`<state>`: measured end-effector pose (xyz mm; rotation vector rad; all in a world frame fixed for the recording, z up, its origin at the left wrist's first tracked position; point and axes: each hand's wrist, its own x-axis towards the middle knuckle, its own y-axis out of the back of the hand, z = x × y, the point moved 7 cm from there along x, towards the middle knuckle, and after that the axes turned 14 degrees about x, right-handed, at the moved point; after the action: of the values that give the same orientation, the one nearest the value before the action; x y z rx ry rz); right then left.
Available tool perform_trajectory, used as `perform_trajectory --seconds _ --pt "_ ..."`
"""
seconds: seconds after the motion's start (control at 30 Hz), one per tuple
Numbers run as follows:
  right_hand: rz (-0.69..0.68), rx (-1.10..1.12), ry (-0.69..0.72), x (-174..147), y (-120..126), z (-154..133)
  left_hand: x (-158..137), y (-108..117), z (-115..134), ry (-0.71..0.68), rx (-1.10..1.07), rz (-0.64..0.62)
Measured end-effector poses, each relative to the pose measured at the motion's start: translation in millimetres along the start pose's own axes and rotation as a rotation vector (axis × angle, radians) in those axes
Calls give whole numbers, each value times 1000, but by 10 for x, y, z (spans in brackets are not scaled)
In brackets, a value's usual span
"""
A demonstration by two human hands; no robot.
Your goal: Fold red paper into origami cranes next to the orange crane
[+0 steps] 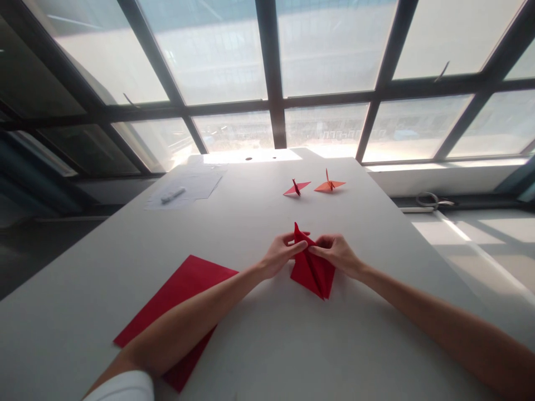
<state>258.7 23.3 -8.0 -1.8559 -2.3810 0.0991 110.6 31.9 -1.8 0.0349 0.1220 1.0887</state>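
A partly folded piece of red origami paper (313,275) is held between my two hands over the white table. My left hand (281,253) pinches its left side, thumb on the front face and fingers behind. From the right, my right hand (337,253) grips the upper right edge with thumb and curled fingers. One narrow point of the paper sticks up past my left fingers, and the wider layered part hangs toward me. A flat red sheet (179,295) lies under my left forearm, which hides part of it.
Beyond my hands stand a red paper crane (296,188) and an orange paper crane (330,184). White papers (192,186) with a small whitish object (173,194) on them lie at the far left of the table (251,223). Large windows rise behind; a coiled cable (427,199) rests beyond the right edge.
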Motion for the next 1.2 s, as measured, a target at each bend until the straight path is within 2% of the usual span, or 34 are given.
perform_trajectory --seconds 0.17,0.37,0.47,0.67,1.2 --pt "-35 -97 62 0 -63 14 21 51 -107 16 -70 89" --pt "-100 -108 76 -19 -120 -33 3 34 -115 22 -183 81" --pt "-87 -120 89 -23 -110 -38 8 44 -124 27 -206 84" --pt "-80 -124 69 -31 -118 -18 33 148 -130 -23 -230 207" --pt "-120 -165 35 -43 -147 21 23 189 -102 -40 -278 290"
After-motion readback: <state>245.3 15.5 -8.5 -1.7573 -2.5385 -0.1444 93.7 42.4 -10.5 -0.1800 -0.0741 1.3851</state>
